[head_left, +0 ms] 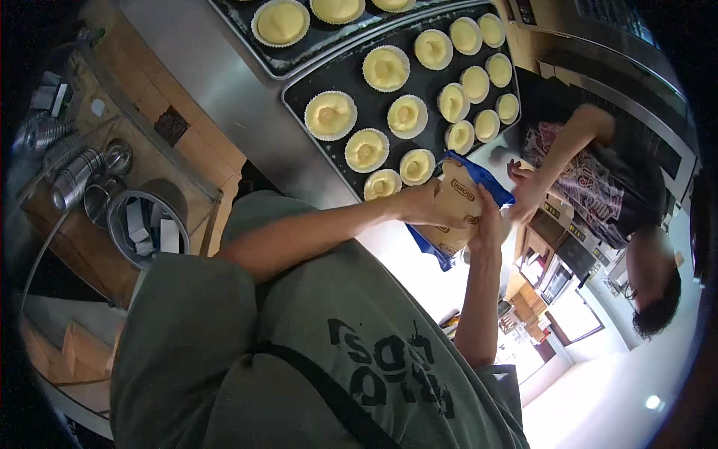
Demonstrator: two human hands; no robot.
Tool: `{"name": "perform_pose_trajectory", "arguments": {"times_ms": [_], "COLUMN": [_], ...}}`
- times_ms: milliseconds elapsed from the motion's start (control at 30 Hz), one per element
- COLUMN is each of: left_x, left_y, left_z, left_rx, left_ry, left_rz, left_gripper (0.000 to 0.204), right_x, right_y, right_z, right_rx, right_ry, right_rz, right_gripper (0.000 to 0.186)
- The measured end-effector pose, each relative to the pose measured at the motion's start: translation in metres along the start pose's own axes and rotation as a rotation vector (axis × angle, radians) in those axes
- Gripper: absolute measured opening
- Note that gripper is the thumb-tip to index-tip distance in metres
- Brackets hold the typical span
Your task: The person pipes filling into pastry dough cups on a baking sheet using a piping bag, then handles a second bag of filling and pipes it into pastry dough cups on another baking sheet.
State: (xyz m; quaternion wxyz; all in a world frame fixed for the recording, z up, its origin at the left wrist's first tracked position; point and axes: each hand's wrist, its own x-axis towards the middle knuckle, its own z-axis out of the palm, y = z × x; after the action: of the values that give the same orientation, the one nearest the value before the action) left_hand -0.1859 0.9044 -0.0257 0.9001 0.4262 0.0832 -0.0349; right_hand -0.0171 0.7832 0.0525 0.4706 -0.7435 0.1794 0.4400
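A tan and blue printed plastic bag [456, 196] is held up in front of my body. My left hand [421, 206] grips its left side, while my right hand [490, 222] clasps the right side with the fingers up along it. What is inside the bag cannot be seen. Just beyond the bag lies a dark baking tray [329, 81] with several white paper cups [329, 116] of pale yellow batter or dough. Many of these have a dip or a small lump in the middle.
A second tray [299, 58] of filled cups sits farther back on the steel counter [224, 82]. At the right stands another person [580, 176], one hand [529, 193] close to the bag. On the left, a wooden table holds a metal pot [153, 247] and stacked metal tins [71, 179].
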Motion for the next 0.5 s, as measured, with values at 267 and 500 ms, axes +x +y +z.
{"name": "perform_pose_trajectory", "arguments": {"times_ms": [267,500], "left_x": [0.022,0.007], "left_y": [-0.078,-0.074], "left_z": [0.053,0.057], "left_rx": [-0.061,-0.424], "left_ry": [0.191,0.210], "left_rz": [-0.051,-0.081], "left_gripper": [0.083,0.061], "right_x": [0.003,0.015], "right_y": [0.022,0.031], "right_z": [0.005,0.017], "right_rx": [-0.173,-0.310], "right_ry": [-0.041,-0.153], "right_rz": [0.012,-0.063], "right_gripper": [0.033,0.038]}}
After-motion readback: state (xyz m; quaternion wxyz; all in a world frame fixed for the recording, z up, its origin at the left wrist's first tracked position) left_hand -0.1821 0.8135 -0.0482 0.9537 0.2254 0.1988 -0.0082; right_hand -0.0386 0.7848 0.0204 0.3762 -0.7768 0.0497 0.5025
